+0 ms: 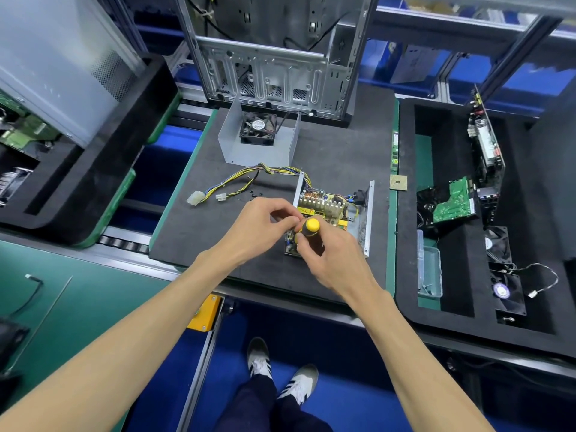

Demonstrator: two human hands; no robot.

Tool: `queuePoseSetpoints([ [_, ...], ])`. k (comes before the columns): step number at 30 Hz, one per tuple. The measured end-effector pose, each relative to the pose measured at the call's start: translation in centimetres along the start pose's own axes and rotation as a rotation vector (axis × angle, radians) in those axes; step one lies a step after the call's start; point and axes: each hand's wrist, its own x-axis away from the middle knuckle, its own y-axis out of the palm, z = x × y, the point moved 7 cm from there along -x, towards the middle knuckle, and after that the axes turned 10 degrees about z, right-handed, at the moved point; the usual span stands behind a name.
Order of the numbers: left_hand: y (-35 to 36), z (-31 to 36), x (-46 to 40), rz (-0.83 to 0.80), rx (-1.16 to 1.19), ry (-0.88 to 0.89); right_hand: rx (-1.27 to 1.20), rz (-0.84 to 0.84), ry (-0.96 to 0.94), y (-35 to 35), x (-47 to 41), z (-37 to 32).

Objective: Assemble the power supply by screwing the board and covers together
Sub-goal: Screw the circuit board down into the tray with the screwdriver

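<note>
Frame centre, on dark foam mat (199, 226): yellow-brown board (324, 210) with finned heatsinks sits in bent sheet-metal base cover (364, 226). Right hand (327, 260) grips upright black-and-yellow screwdriver (310, 230); left hand (261, 226) pinches near its shaft, what exactly unclear. Fan cover (258, 135) above.

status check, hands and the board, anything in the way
Right hand grips screwdriver, upright over board. Left hand pinching at its tip. Fan cover off, set behind. Wires clear.
</note>
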Motion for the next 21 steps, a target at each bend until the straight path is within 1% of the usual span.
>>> queuePoseSetpoints([
  [5, -0.2, -0.9, -0.4, 0.015, 0.033, -0.039, -0.002, -0.028, -0.002, 1.0, -1.7, 0.5],
  [9, -0.5, -1.6, -0.6, 0.023, 0.041, -0.060, -0.060, -0.041, 0.031, 1.7, -2.1, 1.0],
  [12, -0.6, -1.7, -0.4, 0.038, 0.040, -0.059, -0.143, -0.076, 0.095, 2.3, -2.0, 1.3],
  [14, -0.7, -1.9, -0.4, 0.048, 0.041, -0.060, -0.150, -0.088, 0.134, 2.5, -2.0, 1.7],
  [21, -0.9, -2.4, 0.2, 0.065, 0.063, -0.110, -0.257, -0.052, 0.232, 2.5, -2.3, 2.0],
])
